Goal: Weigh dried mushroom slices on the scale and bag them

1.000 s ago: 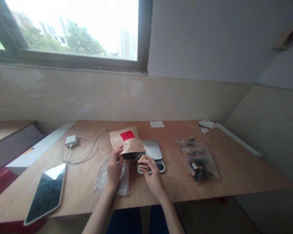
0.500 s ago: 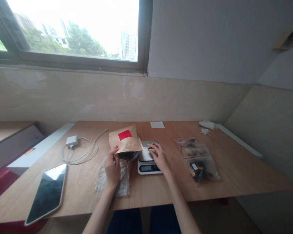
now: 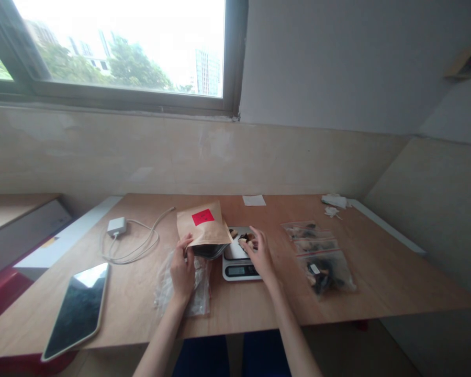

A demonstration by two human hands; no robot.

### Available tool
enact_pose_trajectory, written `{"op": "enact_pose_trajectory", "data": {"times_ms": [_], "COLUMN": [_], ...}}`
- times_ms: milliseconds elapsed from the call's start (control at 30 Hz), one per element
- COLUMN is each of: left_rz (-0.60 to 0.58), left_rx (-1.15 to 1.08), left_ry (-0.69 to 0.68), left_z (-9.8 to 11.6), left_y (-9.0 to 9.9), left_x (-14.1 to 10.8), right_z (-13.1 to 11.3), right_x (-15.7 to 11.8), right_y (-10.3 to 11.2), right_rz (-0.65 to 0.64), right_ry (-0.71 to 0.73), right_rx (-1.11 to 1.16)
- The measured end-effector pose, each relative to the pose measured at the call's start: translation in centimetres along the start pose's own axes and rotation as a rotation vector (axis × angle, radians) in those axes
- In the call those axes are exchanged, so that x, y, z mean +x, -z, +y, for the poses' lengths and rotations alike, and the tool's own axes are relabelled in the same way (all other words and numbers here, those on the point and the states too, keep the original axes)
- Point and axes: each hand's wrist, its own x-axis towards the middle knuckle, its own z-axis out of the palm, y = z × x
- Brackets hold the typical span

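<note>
My left hand grips the lower edge of a kraft paper bag with a red label, and the bag's dark inner lining shows at its mouth. A crumpled clear plastic bag lies under that hand. My right hand hovers with fingers apart over a digital kitchen scale, next to several brown and dark dried pieces on its metal platform. The paper bag's corner partly hides the platform's left side.
Zip bags of dark dried pieces lie to the right of the scale on the wooden table. On the left are a tablet and a white charger with its cable. A paper slip and white tissue sit at the back.
My right hand has moved from holding a pale piece to resting on the scale, then lifted slightly with fingers spread. Several pieces now show on the platform. The paper bag and left hand barely moved.
</note>
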Motion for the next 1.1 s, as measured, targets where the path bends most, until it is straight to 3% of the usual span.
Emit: {"op": "enact_pose_trajectory", "data": {"times_ms": [233,600,733,933,1100], "left_rz": [0.042,0.051,0.053,0.054,0.05], "left_rx": [0.015,0.005,-0.002,-0.001,-0.012], "left_ry": [0.01,0.015,0.027,0.029,0.029], "left_z": [0.0,0.1,0.0,-0.1,-0.1], "left_y": [0.1,0.1,0.1,0.1,0.0], "left_x": [0.1,0.1,0.1,0.1,0.1], "right_z": [-0.6,-1.4,-1.2,0.5,0.2], "right_x": [-0.4,-0.8,-0.9,-1.0,-0.8], "right_y": [-0.1,0.5,0.3,0.3,1.1], "right_rz": [-0.079,-0.18,-0.077,0.09,0.151], "right_ry": [-0.001,0.143,0.079,-0.132,-0.04], "right_rx": [0.063,0.03,0.071,0.118,-0.111]}}
